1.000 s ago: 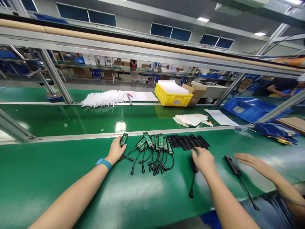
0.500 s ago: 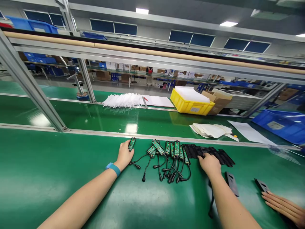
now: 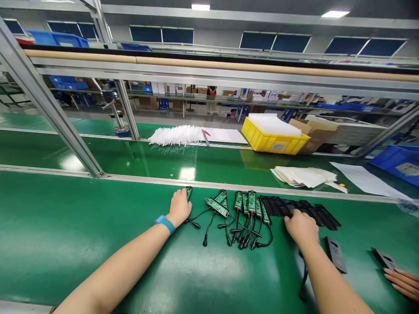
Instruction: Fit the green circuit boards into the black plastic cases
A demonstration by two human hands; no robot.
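My left hand (image 3: pixel 180 206), with a blue band at the wrist, is closed around a narrow green circuit board (image 3: pixel 189 192) in a black housing; only the board's upper end shows. To its right lies a cluster of similar circuit boards (image 3: pixel 251 201), with black cables and plugs (image 3: pixel 242 240) trailing toward me. One board (image 3: pixel 218 206) rests slantwise across others. My right hand (image 3: pixel 301 226) has curled fingers at the front edge of a row of black covers (image 3: pixel 314 211). A black cable (image 3: pixel 304 279) hangs out below that hand; what its fingers grip is hidden.
A grey-black case (image 3: pixel 335 254) lies right of my forearm. Another person's hand (image 3: pixel 402 281) touches a similar case (image 3: pixel 384 258). Beyond the metal rail are papers (image 3: pixel 304 176), a yellow bin (image 3: pixel 275 141), white strips (image 3: pixel 176 135) and a blue bin (image 3: pixel 399 163). A metal post (image 3: pixel 55 104) stands left.
The view has shifted, moving the scene rightward. My left hand now covers more of its board. The slanted top board in the cluster has turned flatter. My right hand stays at the black covers.
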